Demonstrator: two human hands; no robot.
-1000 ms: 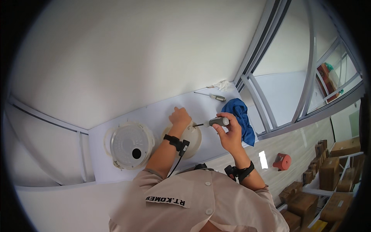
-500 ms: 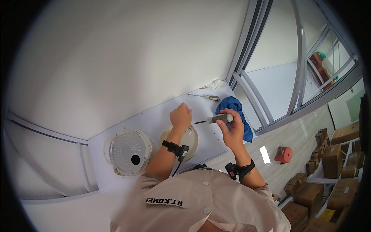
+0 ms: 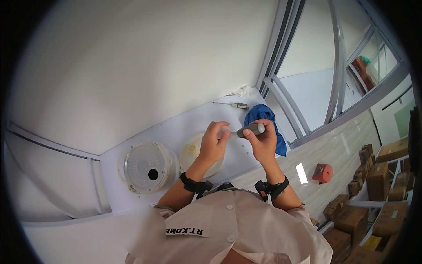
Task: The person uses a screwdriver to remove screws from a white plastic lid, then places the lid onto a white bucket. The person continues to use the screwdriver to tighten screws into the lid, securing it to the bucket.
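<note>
Left hand newly at the shaft of the grey screwdriver, fingers curled, grip unclear; right hand around its handle.

A red cylindrical object sits on the glossy floor; cardboard boxes crowd the right; blue cloth lies crumpled.

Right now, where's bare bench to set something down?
Along the wall, between the lidded tub and the loose screwdriver; another, with small bits, between the pale disc and the right hand. Crowded: far right, with that screwdriver, blue cloth, white cloth.
</note>
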